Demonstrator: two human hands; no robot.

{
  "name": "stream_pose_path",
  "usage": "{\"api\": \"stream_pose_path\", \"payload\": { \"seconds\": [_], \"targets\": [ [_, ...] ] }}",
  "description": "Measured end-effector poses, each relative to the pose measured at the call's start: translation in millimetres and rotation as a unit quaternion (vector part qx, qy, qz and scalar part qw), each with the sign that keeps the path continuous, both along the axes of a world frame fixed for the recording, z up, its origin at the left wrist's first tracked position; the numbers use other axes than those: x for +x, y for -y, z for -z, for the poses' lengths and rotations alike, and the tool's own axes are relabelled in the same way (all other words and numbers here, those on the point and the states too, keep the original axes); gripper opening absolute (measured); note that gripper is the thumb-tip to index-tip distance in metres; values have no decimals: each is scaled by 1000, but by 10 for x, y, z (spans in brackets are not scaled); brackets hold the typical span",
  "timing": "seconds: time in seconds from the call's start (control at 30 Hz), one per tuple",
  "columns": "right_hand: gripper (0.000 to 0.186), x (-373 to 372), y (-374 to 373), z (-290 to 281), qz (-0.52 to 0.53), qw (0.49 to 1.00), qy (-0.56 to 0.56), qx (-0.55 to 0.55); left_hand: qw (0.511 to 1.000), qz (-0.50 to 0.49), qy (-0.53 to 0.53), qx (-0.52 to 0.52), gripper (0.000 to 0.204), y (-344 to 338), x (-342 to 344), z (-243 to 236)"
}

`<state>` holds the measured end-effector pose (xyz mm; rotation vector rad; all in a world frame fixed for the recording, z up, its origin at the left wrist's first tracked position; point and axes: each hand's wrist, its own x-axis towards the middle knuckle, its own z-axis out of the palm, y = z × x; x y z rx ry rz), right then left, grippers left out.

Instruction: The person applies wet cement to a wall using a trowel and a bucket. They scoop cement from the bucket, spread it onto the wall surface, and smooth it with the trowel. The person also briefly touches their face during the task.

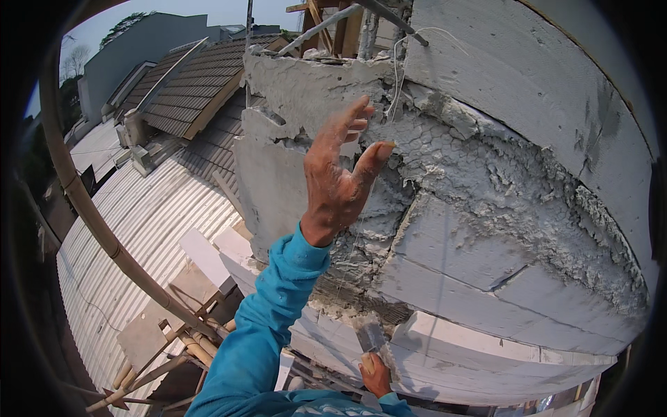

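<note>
Block wall point(451, 236) stands at right, a rough mortar band point(514, 187) across it; loosely bonded clumps could fall if knocked. Left hand point(337, 174), fingers loosely spread and empty, could scrape on that mortar. Toward the wall's lower edge, right hand point(377, 377), fingers wrapped round a trowel point(370, 337), may drop it if wetness spoils the grip

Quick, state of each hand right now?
Left hand: open, in front of the wall.
Right hand: closed, holding a trowel.
</note>
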<state>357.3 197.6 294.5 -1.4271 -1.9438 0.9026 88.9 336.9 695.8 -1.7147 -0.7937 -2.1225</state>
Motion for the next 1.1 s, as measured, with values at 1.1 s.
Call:
{"api": "stream_pose_path", "payload": {
  "seconds": [1.1],
  "targets": [
    [57,33,-79,371,-50,998,-38,-23,965,70,-141,-211,49,140,-418,-956]
  ]
}}
